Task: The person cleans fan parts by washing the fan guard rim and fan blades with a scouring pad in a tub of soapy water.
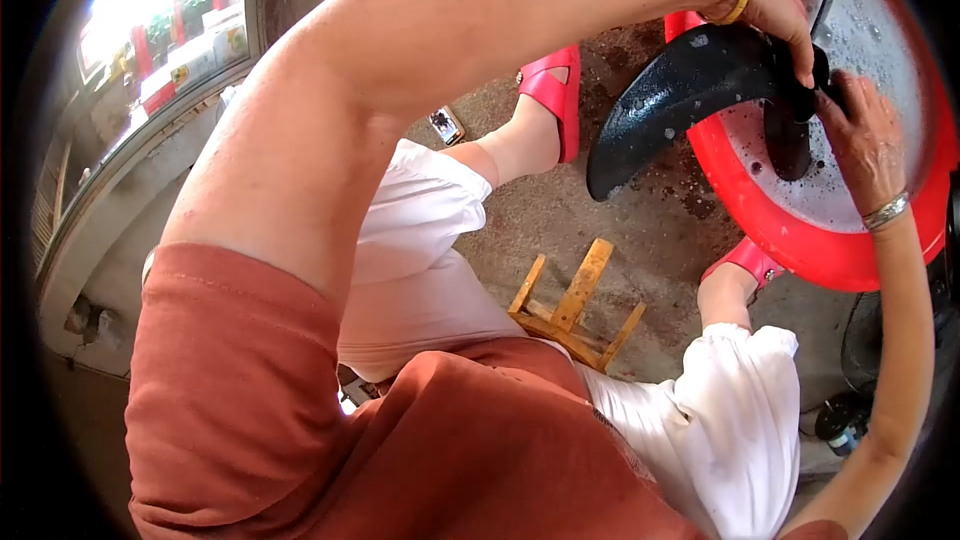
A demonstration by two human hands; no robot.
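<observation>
A black fan blade (670, 85), wet and dotted with foam, is held over the edge of a red basin (800, 250). One of its broad curved vanes hangs outside the rim; another points down over the suds. My left hand (772, 12), with a gold bangle at the wrist, reaches across and is closed around the hub area. From the right, my right hand (865, 135), wearing a silver bracelet, has its fingers closed at the hub's other side. Its fingertips are partly hidden. Foamy water (870, 20) fills the basin.
A small wooden stool (575, 305) is between my legs. My red shoes (552, 100) rest on the wet-spotted concrete floor (530, 215). A phone (447, 125) lies near one foot. A dark object (843, 420) sits at lower right; a window (170, 30) is at left.
</observation>
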